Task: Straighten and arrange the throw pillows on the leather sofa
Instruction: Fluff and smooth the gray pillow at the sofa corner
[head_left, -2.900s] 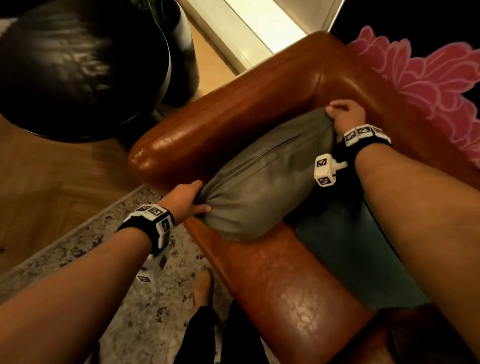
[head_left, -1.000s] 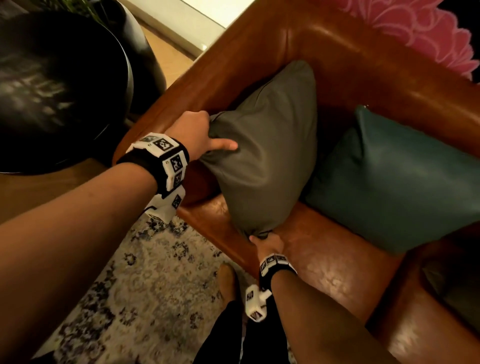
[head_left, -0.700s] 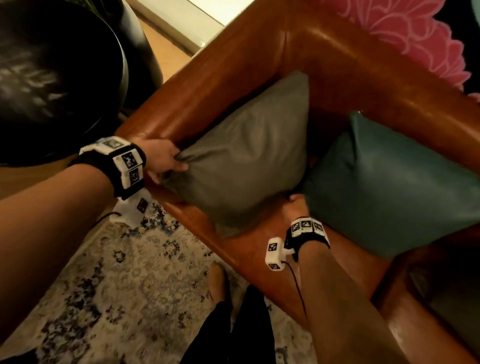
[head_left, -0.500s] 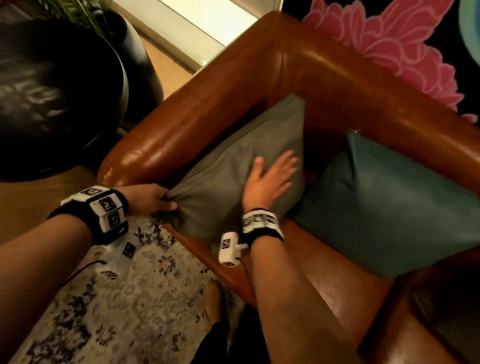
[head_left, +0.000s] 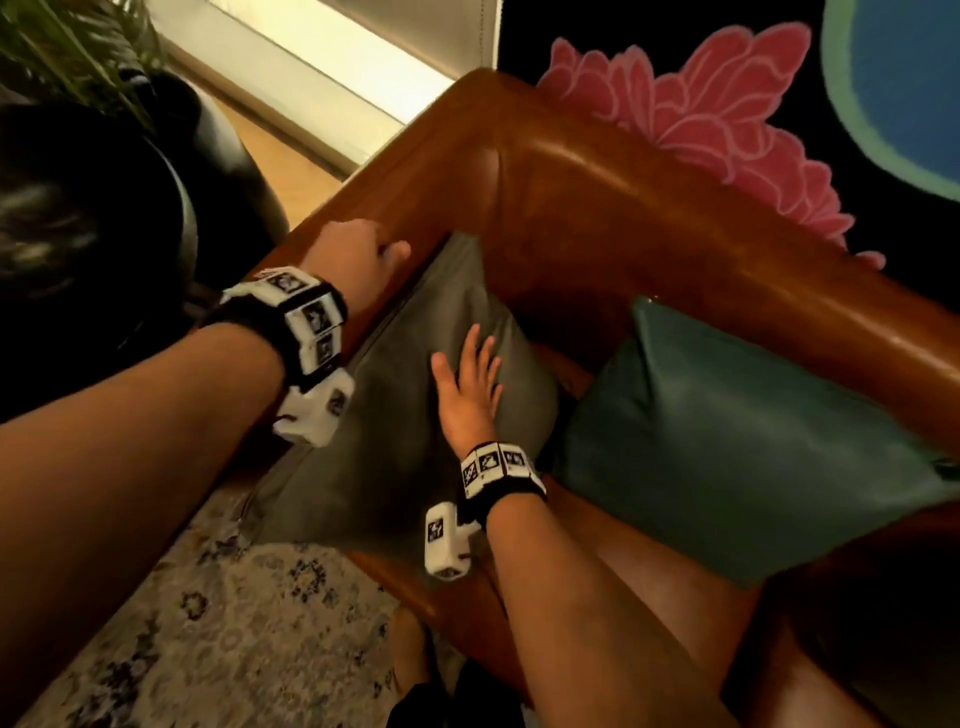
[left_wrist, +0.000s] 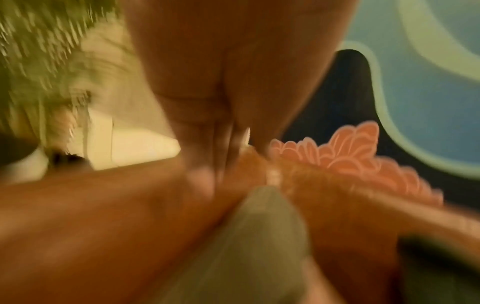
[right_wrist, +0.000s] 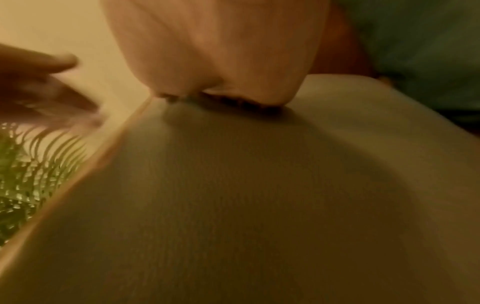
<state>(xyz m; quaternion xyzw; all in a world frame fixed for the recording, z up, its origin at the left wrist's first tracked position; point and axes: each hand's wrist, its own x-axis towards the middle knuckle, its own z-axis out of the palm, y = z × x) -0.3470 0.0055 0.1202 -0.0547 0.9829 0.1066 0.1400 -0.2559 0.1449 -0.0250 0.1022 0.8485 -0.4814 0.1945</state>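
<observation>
Pressing flat on the face of the grey pillow (head_left: 395, 441), the right hand (head_left: 470, 395) lies with straight, spread fingers and grips nothing. The left hand (head_left: 358, 260) is held over the armrest beside the pillow's upper corner; whether anything is held by it cannot be told, since the wrist view is blurred.

The grey pillow is lodged in the corner of the leather sofa (head_left: 597, 208), against the armrest, its lower corner hanging past the seat's front edge. To seat it well, it should be pushed back into the corner and smoothed until its edges sit square.

Two pillows are plainly counted: one grey and one teal pillow (head_left: 737, 452) against the backrest.
</observation>
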